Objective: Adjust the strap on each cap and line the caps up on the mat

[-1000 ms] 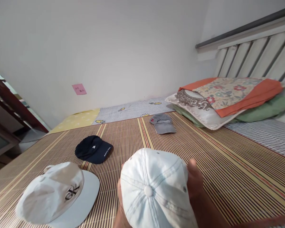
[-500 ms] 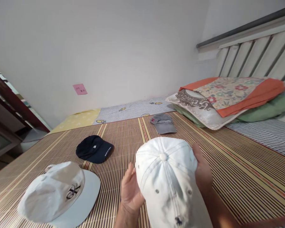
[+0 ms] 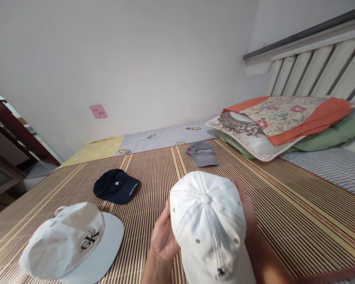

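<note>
Between my two hands is a white baseball cap (image 3: 207, 221), crown up, its brim toward me with a small dark emblem above the brim. My left hand (image 3: 163, 234) grips the cap's left side, the fingers partly hidden behind it. On the opposite side my right hand (image 3: 248, 207) holds the cap's edge, most of its fingers out of sight. Left of my hands lies a second white cap (image 3: 62, 244) with black CK letters. Behind that one rests a navy cap (image 3: 116, 186), and a grey cap (image 3: 202, 154) sits farther back, beyond the held cap.
A striped bamboo mat (image 3: 154, 173) covers the bed. Pillows with an orange-edged floral cover (image 3: 290, 116) are piled at the right, by the white slatted headboard (image 3: 316, 75). A pink note (image 3: 98, 111) is stuck on the wall. Patterned sheet (image 3: 165, 136) shows along the wall.
My right hand has shifted slightly left against the white cap, and the cap has turned a little. The left fingers lie closer along its side. The other caps stay put.
</note>
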Available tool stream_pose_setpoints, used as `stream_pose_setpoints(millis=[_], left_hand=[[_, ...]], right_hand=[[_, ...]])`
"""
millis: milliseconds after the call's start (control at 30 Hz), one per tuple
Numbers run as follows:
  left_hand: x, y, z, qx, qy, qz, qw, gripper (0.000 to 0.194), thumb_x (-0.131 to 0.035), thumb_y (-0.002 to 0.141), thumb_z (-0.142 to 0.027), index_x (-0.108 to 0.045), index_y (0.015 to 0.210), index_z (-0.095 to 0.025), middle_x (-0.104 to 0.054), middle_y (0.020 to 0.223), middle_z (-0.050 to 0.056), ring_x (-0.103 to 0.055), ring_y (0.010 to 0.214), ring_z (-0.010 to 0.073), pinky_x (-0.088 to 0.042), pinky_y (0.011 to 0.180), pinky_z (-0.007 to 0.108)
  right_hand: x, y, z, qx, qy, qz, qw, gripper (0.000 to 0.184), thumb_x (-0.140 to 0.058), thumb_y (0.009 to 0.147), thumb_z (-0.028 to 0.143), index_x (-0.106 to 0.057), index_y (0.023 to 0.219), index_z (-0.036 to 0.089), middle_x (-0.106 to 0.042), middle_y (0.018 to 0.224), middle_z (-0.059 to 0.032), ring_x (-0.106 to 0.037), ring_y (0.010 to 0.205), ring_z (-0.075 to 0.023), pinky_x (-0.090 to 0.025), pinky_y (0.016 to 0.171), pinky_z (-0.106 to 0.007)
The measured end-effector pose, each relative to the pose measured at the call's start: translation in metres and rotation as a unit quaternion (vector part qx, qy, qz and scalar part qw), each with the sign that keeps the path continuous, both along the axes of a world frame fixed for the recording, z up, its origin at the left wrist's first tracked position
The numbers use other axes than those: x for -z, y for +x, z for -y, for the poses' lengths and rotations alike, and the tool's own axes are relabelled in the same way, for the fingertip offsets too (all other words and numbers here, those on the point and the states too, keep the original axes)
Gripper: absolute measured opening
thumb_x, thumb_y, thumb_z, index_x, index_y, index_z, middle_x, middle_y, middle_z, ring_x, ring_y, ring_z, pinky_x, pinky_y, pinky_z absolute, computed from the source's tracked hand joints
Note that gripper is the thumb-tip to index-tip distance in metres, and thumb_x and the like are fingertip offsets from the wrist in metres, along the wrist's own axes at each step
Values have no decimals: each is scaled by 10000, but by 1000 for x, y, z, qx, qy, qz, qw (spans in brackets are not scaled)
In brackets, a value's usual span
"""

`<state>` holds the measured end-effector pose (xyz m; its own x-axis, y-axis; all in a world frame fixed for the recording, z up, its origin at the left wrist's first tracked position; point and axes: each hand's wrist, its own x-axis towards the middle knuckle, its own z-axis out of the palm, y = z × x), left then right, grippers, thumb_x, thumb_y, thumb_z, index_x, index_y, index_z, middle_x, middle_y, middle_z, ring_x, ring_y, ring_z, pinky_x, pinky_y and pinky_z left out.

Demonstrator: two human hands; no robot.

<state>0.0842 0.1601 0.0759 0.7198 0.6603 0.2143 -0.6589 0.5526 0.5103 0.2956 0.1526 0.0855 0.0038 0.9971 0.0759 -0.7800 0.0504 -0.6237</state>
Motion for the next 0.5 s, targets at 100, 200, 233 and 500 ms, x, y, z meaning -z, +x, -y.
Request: stream_pose_setpoints(millis=[100,200,233,500], left_hand=[[2,-1,4,-7,8,5,1000,573,-439,1062,-570,-758,1327,-174,-723,1406,153,-425,1531,384,-249,1299,545],[10,3,6,-12,-1,-8,1000,498,-529,1038,-530,-764,1321,-194,-738,1387,133,-447,1519,379,-256,1301,532],[14,5,6,-21,-10,-18,1000,466,-537,1041,-502,-770,1313,-202,-744,1379,125,-465,1509,372,-261,1301,524],[25,9,-8,-71,-22,-6,997,400,-463,1064,-265,-848,1142,-187,-804,1252,97,-545,1454,328,-245,1314,479]], right_hand=[[-1,0,3,-3,-3,7,1000,378,-673,1028,445,-654,1331,221,-656,1381,-104,-674,1155,-292,-609,959,-510],[-2,1,2,-9,-5,14,1000,376,-683,1025,423,-646,1341,222,-652,1381,-108,-674,1153,-289,-614,949,-508],[-2,2,1,-10,-5,15,1000,386,-682,1025,436,-645,1344,221,-653,1389,-112,-673,1165,-288,-605,967,-517],[1,0,-10,-55,-10,-24,998,659,-528,957,751,-744,1274,215,-770,1310,-149,-625,1350,-384,-482,1129,-597]])
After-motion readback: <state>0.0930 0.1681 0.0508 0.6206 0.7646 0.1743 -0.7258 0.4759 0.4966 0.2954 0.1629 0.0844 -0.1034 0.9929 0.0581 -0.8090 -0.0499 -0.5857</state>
